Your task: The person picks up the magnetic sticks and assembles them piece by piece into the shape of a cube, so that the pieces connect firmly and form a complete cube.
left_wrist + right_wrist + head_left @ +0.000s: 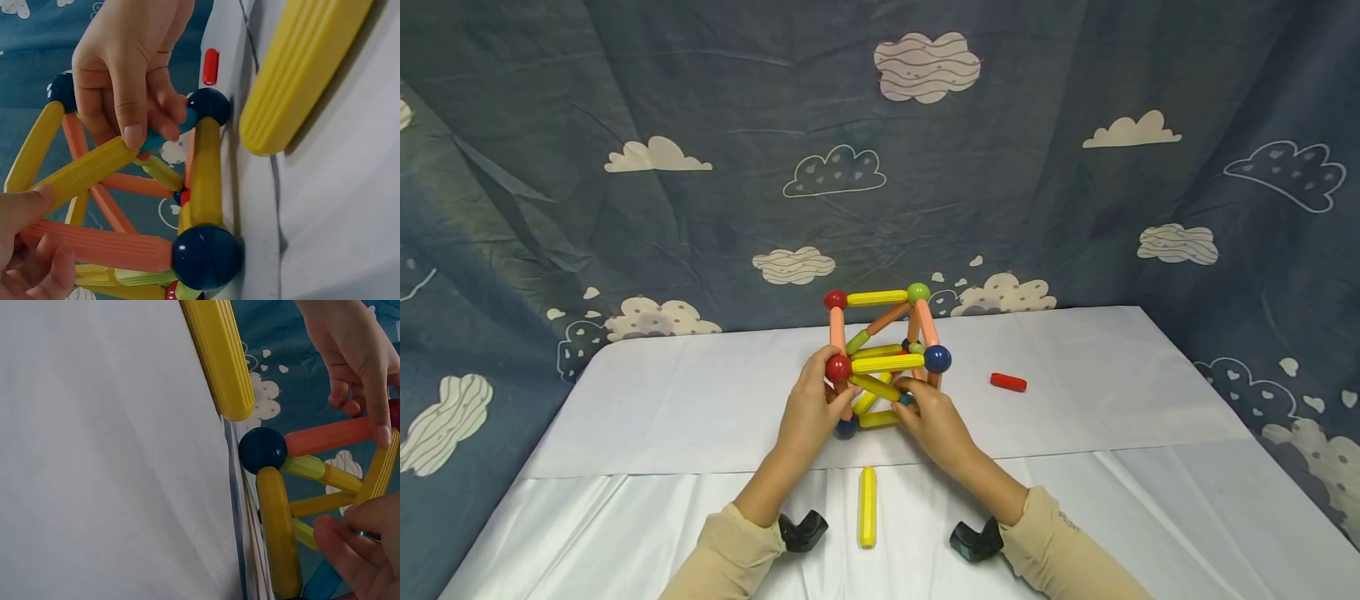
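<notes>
A box-shaped frame of magnetic building sticks and balls, with a red ball (838, 368) and a dark blue ball (937, 359) at its near upper corners, stands on the white table. My left hand (805, 408) grips its near left side, fingers around an upright orange stick (106, 244) and thumb against a slanting yellow stick (87, 169). With thumb and fingers, my right hand (940, 425) pinches that yellow stick's lower end, where it meets a short blue stick (153, 140). The blue stick leads down to a dark blue ball (209, 106) at the lower right corner.
One loose yellow stick (868, 508) lies on the near cloth between my forearms. To the right of the frame lies a short red stick (1008, 382). Behind the table hangs a dark curtain (737, 217) printed with clouds. Black wrist devices (803, 532) sit at both cuffs.
</notes>
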A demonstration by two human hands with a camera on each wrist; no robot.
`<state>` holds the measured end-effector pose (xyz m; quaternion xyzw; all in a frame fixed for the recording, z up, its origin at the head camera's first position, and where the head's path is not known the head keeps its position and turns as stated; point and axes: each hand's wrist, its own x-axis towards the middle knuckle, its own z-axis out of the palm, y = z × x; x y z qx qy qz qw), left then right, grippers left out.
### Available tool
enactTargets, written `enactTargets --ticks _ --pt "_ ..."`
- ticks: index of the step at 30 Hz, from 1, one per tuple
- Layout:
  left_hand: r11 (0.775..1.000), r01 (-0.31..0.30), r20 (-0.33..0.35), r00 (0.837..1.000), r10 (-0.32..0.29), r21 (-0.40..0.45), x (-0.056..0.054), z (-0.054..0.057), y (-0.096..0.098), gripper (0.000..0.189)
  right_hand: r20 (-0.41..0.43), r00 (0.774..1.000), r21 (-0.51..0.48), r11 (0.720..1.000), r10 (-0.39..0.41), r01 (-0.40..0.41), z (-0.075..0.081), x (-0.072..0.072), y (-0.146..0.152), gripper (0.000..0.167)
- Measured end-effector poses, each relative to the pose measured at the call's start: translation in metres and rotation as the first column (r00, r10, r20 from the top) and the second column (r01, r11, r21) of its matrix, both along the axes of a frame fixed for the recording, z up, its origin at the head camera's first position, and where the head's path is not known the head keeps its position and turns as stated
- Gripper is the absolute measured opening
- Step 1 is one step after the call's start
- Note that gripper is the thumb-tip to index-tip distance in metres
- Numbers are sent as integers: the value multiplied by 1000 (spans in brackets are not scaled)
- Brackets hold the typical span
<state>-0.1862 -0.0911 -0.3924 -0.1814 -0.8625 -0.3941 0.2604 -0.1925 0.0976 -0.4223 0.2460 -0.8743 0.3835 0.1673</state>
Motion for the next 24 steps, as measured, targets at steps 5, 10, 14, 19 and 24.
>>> enactTargets --ticks 5,10,14,19,24 --pt "998 -31 -27 999 29 -51 2 -3 -1 67 -30 999 -37 998 42 -44 4 6 6 35" --pt "999 -42 56 998 43 -23 14 -6 -6 84 -147 983 -62 991 109 -120 6 13 37 41" --pt "997 -13 231 973 -4 71 31 -12 -12 86 -226 972 -62 994 69 -85 3 9 71 39" --pt "992 117 501 857 -119 36 48 -23 -12 77 -226 970 -6 996 -85 86 -5 -7 105 41" --pt "934 313 644 753 -134 -171 57 -35 -2 76 -6 983 177 968 -181 180 -16 -19 124 51"
